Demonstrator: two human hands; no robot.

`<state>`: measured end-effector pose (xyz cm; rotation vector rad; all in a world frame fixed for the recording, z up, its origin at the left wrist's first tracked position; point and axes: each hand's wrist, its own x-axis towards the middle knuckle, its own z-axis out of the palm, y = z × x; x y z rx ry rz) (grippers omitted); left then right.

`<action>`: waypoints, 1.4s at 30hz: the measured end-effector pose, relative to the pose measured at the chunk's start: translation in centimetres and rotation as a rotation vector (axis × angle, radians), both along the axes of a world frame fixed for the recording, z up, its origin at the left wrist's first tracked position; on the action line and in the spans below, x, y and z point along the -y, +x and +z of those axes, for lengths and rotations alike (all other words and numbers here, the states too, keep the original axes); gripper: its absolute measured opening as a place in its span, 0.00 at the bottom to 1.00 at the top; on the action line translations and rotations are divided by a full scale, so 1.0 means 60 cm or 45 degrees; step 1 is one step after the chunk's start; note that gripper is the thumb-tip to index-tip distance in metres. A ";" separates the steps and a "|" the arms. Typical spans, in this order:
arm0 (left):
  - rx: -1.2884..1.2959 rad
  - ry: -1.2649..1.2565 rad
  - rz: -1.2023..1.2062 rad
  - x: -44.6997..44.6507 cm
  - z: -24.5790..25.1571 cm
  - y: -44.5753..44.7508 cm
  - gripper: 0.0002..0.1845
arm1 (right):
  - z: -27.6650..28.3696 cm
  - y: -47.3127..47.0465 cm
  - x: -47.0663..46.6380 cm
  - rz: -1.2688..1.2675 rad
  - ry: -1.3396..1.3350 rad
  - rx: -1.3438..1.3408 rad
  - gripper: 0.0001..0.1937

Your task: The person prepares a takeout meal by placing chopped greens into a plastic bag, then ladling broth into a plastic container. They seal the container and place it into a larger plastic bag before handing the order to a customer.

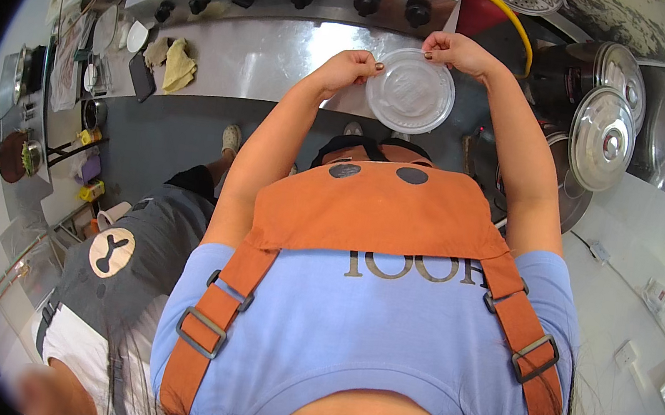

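A clear, round plastic lid (pixel 411 90) with ridged rings hangs in front of me, just off the front edge of the steel counter (pixel 250 64). My left hand (pixel 349 71) pinches its left rim between thumb and fingers. At the top of the rim, my right hand (pixel 453 53) has hold of it with thumb and fingertips. The lid's face is turned up towards me, and I see nothing in it. An orange apron (pixel 376 210) covers my front below the hands.
A steel stove front with black knobs (pixel 367 2) runs behind the counter. Yellow and brown cloths (pixel 180 66) and a dark phone-like slab (pixel 142 77) lie at left. Lidded steel pots (pixel 603 139) stand at right. A co-worker in a grey apron (pixel 136 263) is close on my left.
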<state>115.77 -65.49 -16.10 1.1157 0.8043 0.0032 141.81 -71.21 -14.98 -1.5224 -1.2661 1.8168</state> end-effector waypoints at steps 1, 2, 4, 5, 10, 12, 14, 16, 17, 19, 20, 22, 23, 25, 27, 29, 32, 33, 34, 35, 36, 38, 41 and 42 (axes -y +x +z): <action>0.082 0.011 0.013 0.002 -0.005 0.001 0.10 | -0.004 0.002 0.001 -0.010 -0.006 0.007 0.06; 0.102 -0.015 0.038 0.004 -0.009 0.001 0.10 | -0.008 0.002 0.000 -0.016 0.009 -0.025 0.05; 0.190 -0.055 0.087 0.009 -0.017 0.003 0.10 | -0.016 0.000 0.001 -0.028 0.051 -0.075 0.05; 0.197 -0.055 0.116 0.013 -0.019 0.004 0.10 | -0.018 -0.001 0.003 -0.035 0.080 -0.092 0.05; -0.151 0.126 0.202 0.040 -0.006 -0.003 0.14 | -0.005 -0.005 0.047 -0.229 0.161 0.075 0.07; -0.217 0.178 0.208 0.056 0.007 -0.014 0.16 | 0.011 0.005 0.089 -0.319 0.056 0.171 0.08; -0.244 0.193 0.197 0.077 0.015 -0.027 0.17 | 0.018 0.006 0.132 -0.377 -0.047 0.096 0.08; -0.209 0.176 0.163 0.093 0.016 -0.031 0.16 | 0.014 0.002 0.158 -0.407 -0.117 0.018 0.08; -0.193 0.170 0.147 0.100 0.013 -0.033 0.16 | 0.009 -0.002 0.168 -0.408 -0.138 -0.022 0.08; -0.082 0.141 0.235 0.113 0.003 -0.031 0.16 | 0.000 -0.005 0.179 -0.409 -0.130 -0.063 0.08; -0.030 0.165 0.273 0.116 -0.003 -0.031 0.16 | -0.004 -0.007 0.179 -0.409 -0.107 -0.065 0.08; 0.022 0.220 0.347 0.127 -0.013 -0.030 0.17 | -0.010 -0.010 0.183 -0.417 -0.075 -0.069 0.08; 0.027 0.258 0.384 0.132 -0.016 -0.028 0.17 | -0.010 -0.012 0.185 -0.423 -0.057 -0.068 0.08; -0.038 0.300 0.446 0.146 -0.018 -0.026 0.17 | -0.009 -0.019 0.192 -0.454 -0.033 -0.037 0.08; -0.161 0.326 0.499 0.162 -0.014 -0.023 0.17 | -0.006 -0.028 0.201 -0.506 -0.008 0.039 0.09; -0.216 0.239 0.459 0.175 -0.007 -0.024 0.17 | -0.004 -0.036 0.213 -0.504 -0.045 0.070 0.09; -0.214 0.131 0.443 0.191 -0.001 -0.021 0.18 | -0.008 -0.045 0.223 -0.464 -0.079 0.000 0.10; -0.182 0.110 0.440 0.197 -0.001 -0.019 0.18 | -0.010 -0.047 0.225 -0.431 -0.097 -0.046 0.10; -0.175 0.096 0.481 0.199 0.000 -0.017 0.18 | -0.013 -0.048 0.225 -0.450 -0.114 -0.045 0.11; -0.148 0.090 0.512 0.201 0.000 -0.015 0.18 | -0.016 -0.049 0.226 -0.447 -0.078 -0.031 0.12; -0.123 0.082 0.541 0.203 0.000 -0.014 0.18 | -0.019 -0.049 0.227 -0.447 -0.076 -0.002 0.13; -0.164 0.120 0.560 0.206 0.001 -0.013 0.17 | -0.026 -0.049 0.233 -0.465 -0.087 0.081 0.14; -0.256 0.151 0.582 0.214 0.006 -0.020 0.16 | -0.030 -0.046 0.256 -0.523 -0.116 0.129 0.16; -0.289 0.158 0.589 0.215 0.007 -0.025 0.16 | -0.026 -0.044 0.267 -0.543 -0.116 0.068 0.17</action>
